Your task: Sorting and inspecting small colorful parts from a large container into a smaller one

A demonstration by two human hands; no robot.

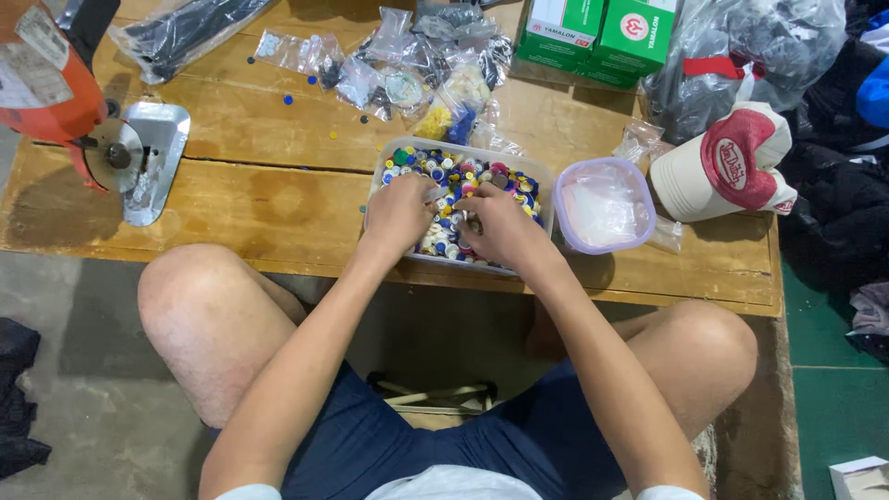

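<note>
A clear plastic tub (546, 185) full of several mixed-colour buttons (468, 173) sits near the front edge of a low wooden table (278, 199). Both of my hands are down in the buttons. My left hand (400, 211) rests on the tub's left side with fingers curled into the pile. My right hand (500, 225) lies on the middle, fingertips pinched among the buttons. Whether either hand grips a particular button is hidden by the fingers.
A round lilac-rimmed container (607, 206) stands right of the tub, a red-and-cream cap (727, 165) beyond it. Small clear bags (407, 65) of buttons, green boxes (602, 32) and a large plastic bag lie behind. An orange cutting machine (83, 111) stands at left. My knees flank the table.
</note>
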